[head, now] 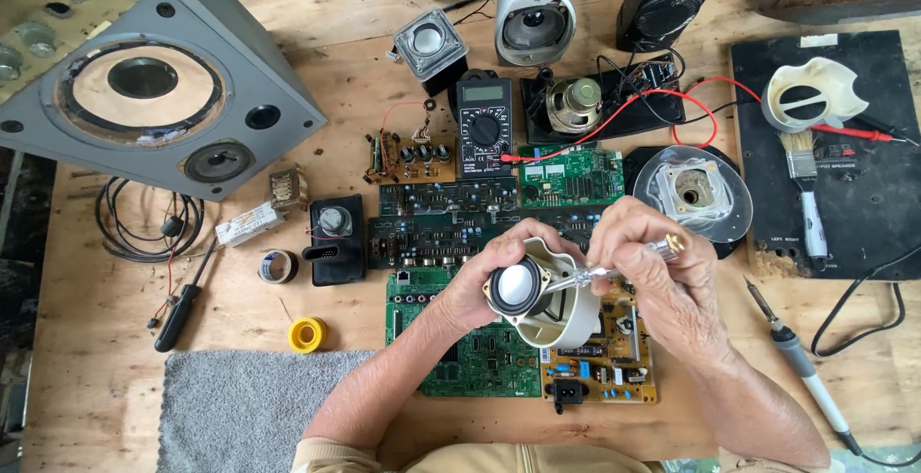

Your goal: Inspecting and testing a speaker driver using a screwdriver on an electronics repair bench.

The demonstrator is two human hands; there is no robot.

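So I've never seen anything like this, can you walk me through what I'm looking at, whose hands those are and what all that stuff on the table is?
This is one picture from a camera worn on a person's head, looking down at their own two bare hands over a wooden workbench. The left hand holds a small speaker, a round dark cone in a pale housing. The right hand holds a thin screwdriver, its tip at the speaker's rim. Under the hands lie several green circuit boards. Around them: a big grey speaker cabinet on the left, a black multimeter with red leads, a paintbrush, a soldering iron on the right, a roll of yellow tape and a grey mat.
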